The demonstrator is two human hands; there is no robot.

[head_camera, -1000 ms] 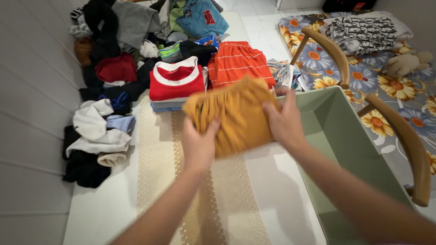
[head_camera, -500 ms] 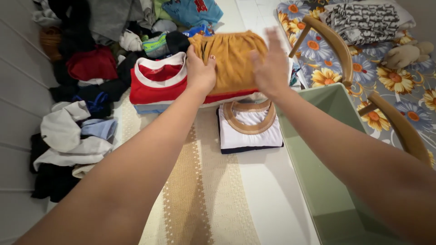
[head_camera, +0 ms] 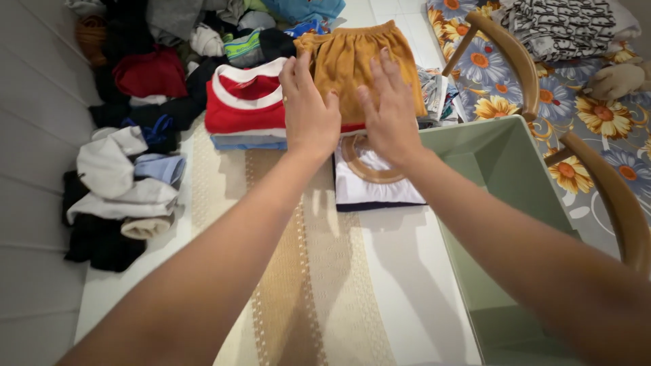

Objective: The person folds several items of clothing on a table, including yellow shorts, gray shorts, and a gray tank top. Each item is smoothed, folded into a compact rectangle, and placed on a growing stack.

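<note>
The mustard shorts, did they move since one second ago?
Yes. The mustard shorts went away from the person, from beside the green bin onto the far pile next to the red-and-white shirt. Both hands rest on them.

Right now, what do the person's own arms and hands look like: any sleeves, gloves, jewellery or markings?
Both forearms are bare from the bottom edge of the picture to the wrists; no sleeve shows. The left hand and right hand wear no gloves. No ring, watch, bracelet or marking is visible on either. The nails look short and unpainted, though they are too small to judge closely.
</note>
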